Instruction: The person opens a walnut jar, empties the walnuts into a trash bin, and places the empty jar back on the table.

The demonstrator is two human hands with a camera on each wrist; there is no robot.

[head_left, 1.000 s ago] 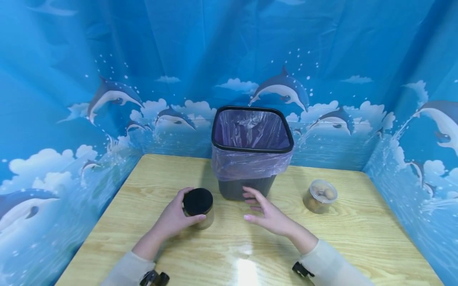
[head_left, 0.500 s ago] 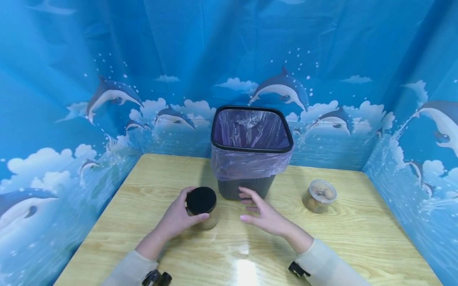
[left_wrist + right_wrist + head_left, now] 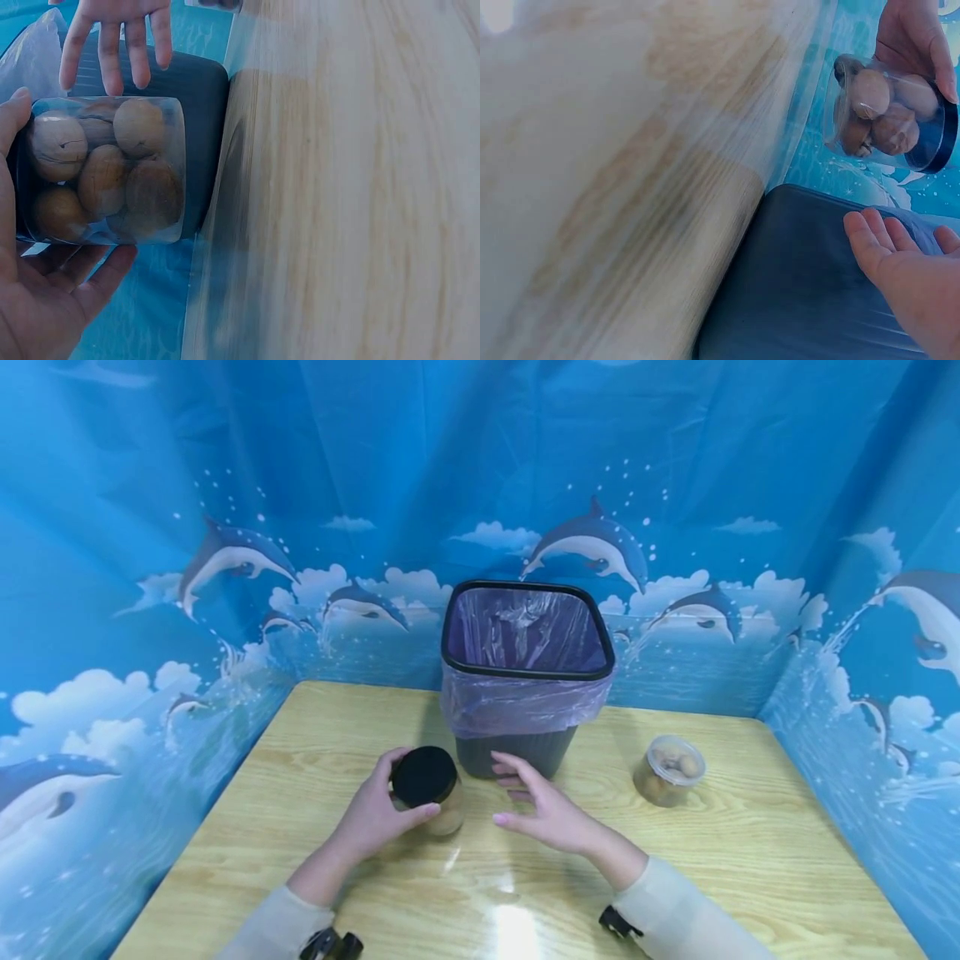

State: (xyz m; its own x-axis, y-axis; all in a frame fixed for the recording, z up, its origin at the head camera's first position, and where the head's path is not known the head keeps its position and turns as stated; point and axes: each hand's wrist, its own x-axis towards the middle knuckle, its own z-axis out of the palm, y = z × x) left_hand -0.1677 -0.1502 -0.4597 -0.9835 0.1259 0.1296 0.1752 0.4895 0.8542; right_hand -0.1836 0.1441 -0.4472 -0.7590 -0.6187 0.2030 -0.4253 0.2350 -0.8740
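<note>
My left hand (image 3: 375,814) grips a clear jar (image 3: 105,171) with a black lid (image 3: 424,776), fingers and thumb curled round it near the lid. Several round brown nuts, walnut-like, fill the jar. It is held clear of the tabletop and leans a little, its base towards the right in the head view. My right hand (image 3: 551,814) hovers to the right of the jar, holding nothing, its fingers loosely spread in front of the bin. In the right wrist view the right fingers (image 3: 881,236) overlap the bin's dark wall.
A dark bin (image 3: 517,752) with a purple liner bag (image 3: 525,702) stands at the back middle of the wooden table (image 3: 750,843). To its right is a small lidded tub (image 3: 670,771) of round brown things. A blue dolphin-print curtain (image 3: 375,460) encloses the back and sides.
My left hand has carried the jar slightly rightward, and the jar now leans more. The right hand has drifted a little left, so the two hands are closer together.
</note>
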